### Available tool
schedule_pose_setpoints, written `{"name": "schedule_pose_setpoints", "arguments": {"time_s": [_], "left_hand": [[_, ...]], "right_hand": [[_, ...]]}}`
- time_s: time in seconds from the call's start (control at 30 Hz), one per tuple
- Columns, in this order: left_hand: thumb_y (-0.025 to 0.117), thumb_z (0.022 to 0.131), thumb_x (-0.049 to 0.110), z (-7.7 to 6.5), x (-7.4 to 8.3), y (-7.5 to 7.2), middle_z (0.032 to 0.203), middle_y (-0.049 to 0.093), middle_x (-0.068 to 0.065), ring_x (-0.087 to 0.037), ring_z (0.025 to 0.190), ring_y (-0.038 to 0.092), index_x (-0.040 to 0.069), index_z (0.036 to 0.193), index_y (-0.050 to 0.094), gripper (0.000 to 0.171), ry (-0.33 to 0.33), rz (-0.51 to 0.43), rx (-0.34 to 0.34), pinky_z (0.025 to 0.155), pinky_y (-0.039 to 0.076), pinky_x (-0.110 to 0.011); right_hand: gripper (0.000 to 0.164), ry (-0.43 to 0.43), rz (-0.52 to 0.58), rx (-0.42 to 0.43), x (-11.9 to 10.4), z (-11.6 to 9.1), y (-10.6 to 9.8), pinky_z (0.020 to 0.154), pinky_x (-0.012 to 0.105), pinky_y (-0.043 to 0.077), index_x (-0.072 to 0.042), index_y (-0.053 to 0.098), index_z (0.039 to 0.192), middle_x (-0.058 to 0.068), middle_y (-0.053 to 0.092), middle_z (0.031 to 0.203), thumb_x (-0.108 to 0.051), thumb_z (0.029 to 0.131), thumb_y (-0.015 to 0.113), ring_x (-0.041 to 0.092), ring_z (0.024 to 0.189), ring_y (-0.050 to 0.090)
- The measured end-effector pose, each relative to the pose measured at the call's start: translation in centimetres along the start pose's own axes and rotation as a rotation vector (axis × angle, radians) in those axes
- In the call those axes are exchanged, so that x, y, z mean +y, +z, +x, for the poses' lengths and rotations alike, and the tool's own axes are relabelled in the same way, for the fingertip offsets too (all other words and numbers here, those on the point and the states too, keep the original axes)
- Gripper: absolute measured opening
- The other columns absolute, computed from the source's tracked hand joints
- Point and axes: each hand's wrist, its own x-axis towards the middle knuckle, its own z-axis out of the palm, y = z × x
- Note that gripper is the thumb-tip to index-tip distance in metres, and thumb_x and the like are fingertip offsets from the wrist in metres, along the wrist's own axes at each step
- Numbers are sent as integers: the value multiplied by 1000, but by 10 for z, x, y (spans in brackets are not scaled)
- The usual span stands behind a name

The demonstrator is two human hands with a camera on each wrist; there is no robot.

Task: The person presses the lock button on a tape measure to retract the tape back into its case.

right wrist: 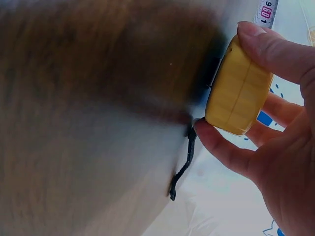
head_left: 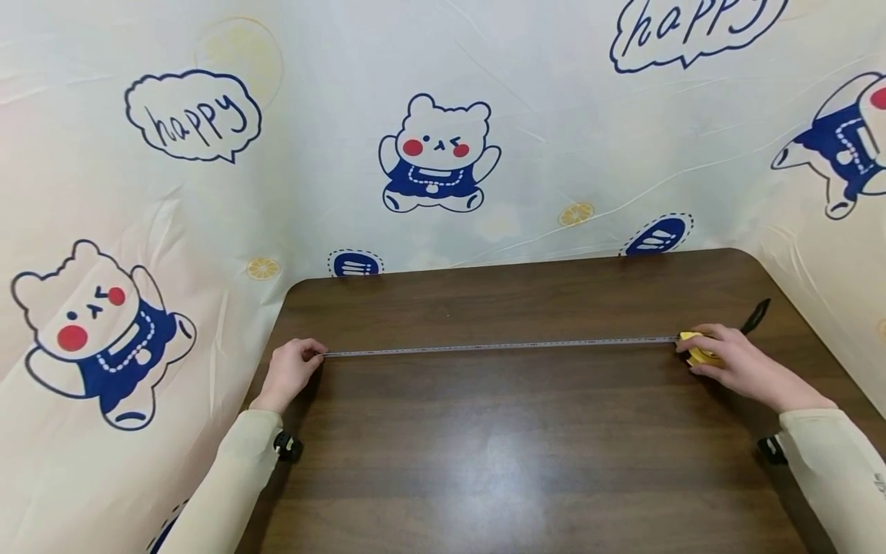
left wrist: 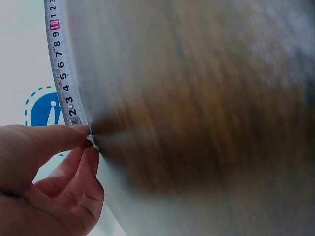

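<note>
A yellow tape measure [head_left: 704,357] is gripped in my right hand [head_left: 744,365] at the right side of the table; its black strap [right wrist: 188,164] trails from the case. The pale blade [head_left: 501,347] stretches almost straight across to the left. My left hand [head_left: 289,373] pinches its end between thumb and fingers, which cover the tip. In the left wrist view the blade's numbers [left wrist: 60,65] run from 2 past 10, away from the fingers. Close to the case in the right wrist view, a red-marked 60 [right wrist: 266,12] shows on the blade.
The brown wood-grain table [head_left: 498,446] has rounded back corners and a glossy patch of light at the front. A pale cloth [head_left: 533,92] printed with bears and "happy" bubbles hangs behind it and along both sides. Small black devices [head_left: 287,446] are worn on both wrists.
</note>
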Motion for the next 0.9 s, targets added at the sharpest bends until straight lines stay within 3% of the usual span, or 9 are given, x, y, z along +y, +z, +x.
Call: {"name": "schedule_pose_setpoints", "arguments": {"time_s": [0.27,0.43,0.6,0.73,0.9], "left_hand": [[73,95,3,-2,-3,-2,106,77,-20,-41,100,69,3,102,80,10,23,-25,-6,90,52,-58],[73,96,5,-4,-4,-7,108,77,-20,-41,103,71,4,105,81,12,32,-34,-2,89,53,-58],[72,96,4,-4,-2,-11,107,78,-19,-39,100,72,4,105,82,13,23,-42,-9,86,54,-55],[73,96,5,-2,-5,-11,105,78,-17,-38,99,73,5,103,83,12,37,-53,-9,86,54,-55],[75,94,4,-2,-6,-11,102,79,-15,-39,98,74,5,100,83,10,61,-53,8,85,55,-56]], "right_hand": [[43,-25,-13,47,2,-7,-3,81,61,45,-10,74,107,28,60,119,2,70,91,47,103,57],[47,-77,-27,109,4,-9,-5,84,57,41,-12,73,104,26,61,118,5,64,91,45,103,56],[50,-164,-50,185,7,-7,-4,91,42,36,-14,71,100,26,62,116,4,58,92,44,101,57],[50,-173,-54,205,6,-7,-3,99,28,30,-14,71,99,25,62,116,4,58,91,43,102,56],[45,-182,-56,210,5,-5,-3,100,27,30,-14,71,98,23,62,116,1,61,91,41,102,56]]}}
